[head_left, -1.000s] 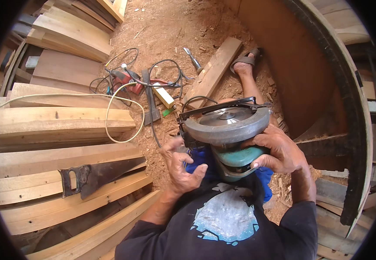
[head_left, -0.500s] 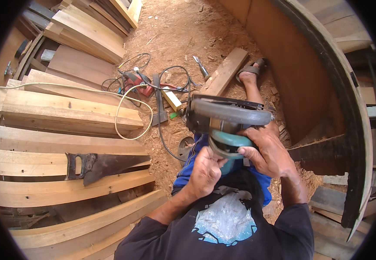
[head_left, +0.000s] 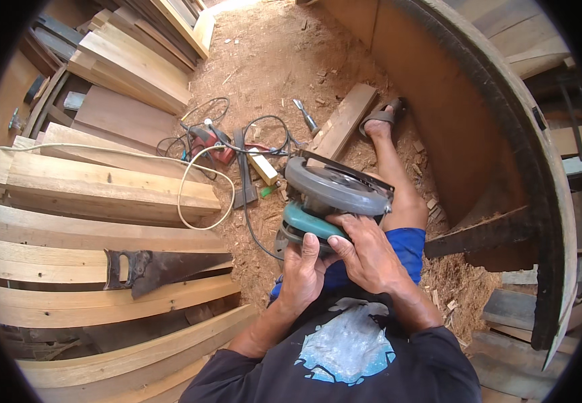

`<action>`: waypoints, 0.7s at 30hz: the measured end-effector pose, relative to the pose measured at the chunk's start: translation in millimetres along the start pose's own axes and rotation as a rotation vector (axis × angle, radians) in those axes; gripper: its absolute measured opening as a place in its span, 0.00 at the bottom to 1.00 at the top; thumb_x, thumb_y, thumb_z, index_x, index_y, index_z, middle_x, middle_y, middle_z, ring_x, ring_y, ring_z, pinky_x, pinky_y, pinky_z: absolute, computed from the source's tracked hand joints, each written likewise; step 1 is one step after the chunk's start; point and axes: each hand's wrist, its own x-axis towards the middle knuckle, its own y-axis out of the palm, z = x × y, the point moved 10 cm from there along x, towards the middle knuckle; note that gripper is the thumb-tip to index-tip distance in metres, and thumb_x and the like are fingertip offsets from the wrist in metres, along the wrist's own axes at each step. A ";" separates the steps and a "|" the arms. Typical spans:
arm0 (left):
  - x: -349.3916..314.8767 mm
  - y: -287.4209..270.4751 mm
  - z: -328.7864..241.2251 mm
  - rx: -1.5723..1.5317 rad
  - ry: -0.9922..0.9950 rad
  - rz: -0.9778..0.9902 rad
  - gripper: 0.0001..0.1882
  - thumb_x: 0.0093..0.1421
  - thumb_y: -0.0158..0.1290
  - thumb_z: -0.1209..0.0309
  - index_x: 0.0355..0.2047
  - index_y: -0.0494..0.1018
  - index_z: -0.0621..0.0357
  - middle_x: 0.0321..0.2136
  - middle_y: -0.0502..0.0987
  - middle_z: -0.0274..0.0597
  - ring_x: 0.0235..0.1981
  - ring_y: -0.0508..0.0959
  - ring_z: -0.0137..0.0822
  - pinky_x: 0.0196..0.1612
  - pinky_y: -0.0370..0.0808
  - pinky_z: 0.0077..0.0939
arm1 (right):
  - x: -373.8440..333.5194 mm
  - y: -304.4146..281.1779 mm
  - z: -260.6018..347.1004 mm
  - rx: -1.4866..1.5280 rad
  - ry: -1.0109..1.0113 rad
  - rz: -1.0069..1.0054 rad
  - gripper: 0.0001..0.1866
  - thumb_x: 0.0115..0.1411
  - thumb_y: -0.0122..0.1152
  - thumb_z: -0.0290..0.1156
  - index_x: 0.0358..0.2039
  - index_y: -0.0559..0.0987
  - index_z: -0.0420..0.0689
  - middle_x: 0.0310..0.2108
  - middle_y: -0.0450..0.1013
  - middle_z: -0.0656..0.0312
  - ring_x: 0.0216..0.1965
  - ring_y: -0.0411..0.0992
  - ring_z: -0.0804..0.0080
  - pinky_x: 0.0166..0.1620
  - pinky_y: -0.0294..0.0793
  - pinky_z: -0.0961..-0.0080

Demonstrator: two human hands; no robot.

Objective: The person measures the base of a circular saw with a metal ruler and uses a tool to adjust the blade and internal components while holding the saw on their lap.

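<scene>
A circular saw (head_left: 334,190) with a grey blade guard and a teal body is held over my lap, its guard tilted down toward the right. My left hand (head_left: 304,274) is closed at the near end of the saw's body, thumb pointing up. My right hand (head_left: 366,257) wraps round the teal handle, its thumb close to the left thumb. The lower fingers of both hands are partly hidden. Part of the blade shows between the guard and the dark base plate.
Stacked planks lie on the left, a handsaw (head_left: 160,270) on top. Ahead on the sawdust floor are a red power tool (head_left: 212,144), cables, a chisel (head_left: 306,117), a yellow-white block (head_left: 262,168) and a short board (head_left: 348,121). A large curved wooden panel (head_left: 439,87) stands to the right.
The circular saw has turned so its front dips to the right and shows more of its blade side. Both hands have shifted with it, slightly left and lower.
</scene>
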 end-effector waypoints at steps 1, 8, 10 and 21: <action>-2.9 -5.3 5.4 -0.036 -0.023 -0.002 0.24 0.78 0.51 0.59 0.66 0.65 0.59 0.57 0.75 0.44 0.58 0.78 0.34 0.61 0.81 0.38 | 1.5 0.6 0.6 0.003 0.003 0.011 0.23 0.72 0.60 0.36 0.59 0.75 0.32 0.43 0.78 0.34 0.45 0.75 0.33 0.52 0.73 0.46; -1.9 0.8 -4.4 0.292 0.104 0.034 0.22 0.75 0.58 0.63 0.61 0.70 0.64 0.52 0.78 0.40 0.52 0.77 0.28 0.56 0.75 0.26 | -3.2 -5.5 -3.2 0.067 0.111 0.201 0.22 0.70 0.61 0.32 0.61 0.75 0.34 0.47 0.78 0.36 0.47 0.74 0.34 0.53 0.73 0.49; -7.0 21.7 -9.4 0.406 0.108 0.068 0.19 0.73 0.60 0.66 0.57 0.72 0.64 0.50 0.78 0.39 0.51 0.77 0.28 0.55 0.75 0.25 | -9.6 -20.1 3.9 0.194 0.042 0.089 0.23 0.69 0.63 0.31 0.61 0.77 0.33 0.50 0.79 0.36 0.51 0.77 0.33 0.55 0.75 0.52; -6.8 41.8 41.1 0.240 -0.102 0.304 0.30 0.73 0.61 0.64 0.68 0.63 0.64 0.60 0.75 0.43 0.60 0.76 0.33 0.66 0.73 0.33 | -56.9 -52.7 -25.3 0.246 0.208 -0.180 0.21 0.68 0.65 0.33 0.55 0.80 0.30 0.48 0.82 0.40 0.51 0.81 0.44 0.57 0.76 0.58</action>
